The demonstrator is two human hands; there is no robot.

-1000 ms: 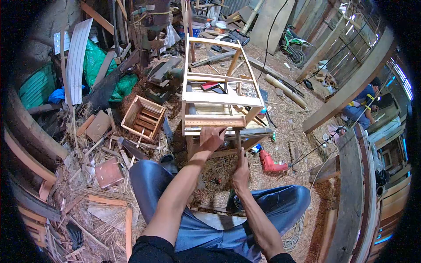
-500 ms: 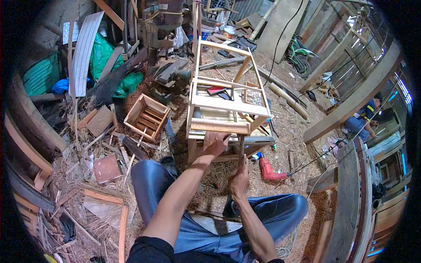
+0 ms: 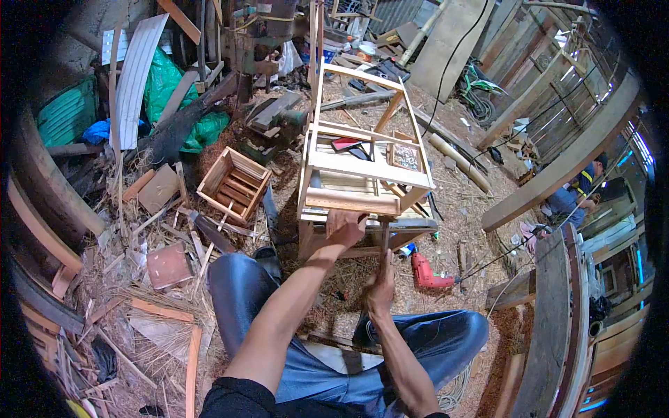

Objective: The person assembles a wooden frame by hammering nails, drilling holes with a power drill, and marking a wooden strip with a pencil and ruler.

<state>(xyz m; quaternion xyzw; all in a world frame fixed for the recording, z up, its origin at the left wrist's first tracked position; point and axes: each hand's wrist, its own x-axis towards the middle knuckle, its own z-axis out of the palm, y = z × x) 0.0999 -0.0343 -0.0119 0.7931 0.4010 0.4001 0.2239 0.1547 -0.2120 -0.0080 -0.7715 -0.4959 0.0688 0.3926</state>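
Observation:
A pale wooden frame [image 3: 369,167], with posts, rails and slats, stands in front of me. My left hand [image 3: 345,227] is at the near rail [image 3: 352,201], its fingers curled just under the rail's lower edge. What those fingers pinch, if anything, is too small to tell. To its right my right hand [image 3: 380,292] is wrapped around the handle of a hammer [image 3: 385,242], held upright. The hammer's upper end is close to the right end of the rail, and its head is hard to make out. On the frame's slats lie a red and black object [image 3: 345,144] and a small box of nails [image 3: 404,157].
A red power drill [image 3: 428,272] lies on the shavings to the right, its cord running rightward. A wooden crate [image 3: 235,187], a handsaw [image 3: 211,232] and scrap wood are on the left. Thick planks [image 3: 547,320] stand at right. Farther right, another person [image 3: 575,195] sits working.
The hammer and my right hand have shifted very slightly. My left hand stays under the near rail. The view has moved a little.

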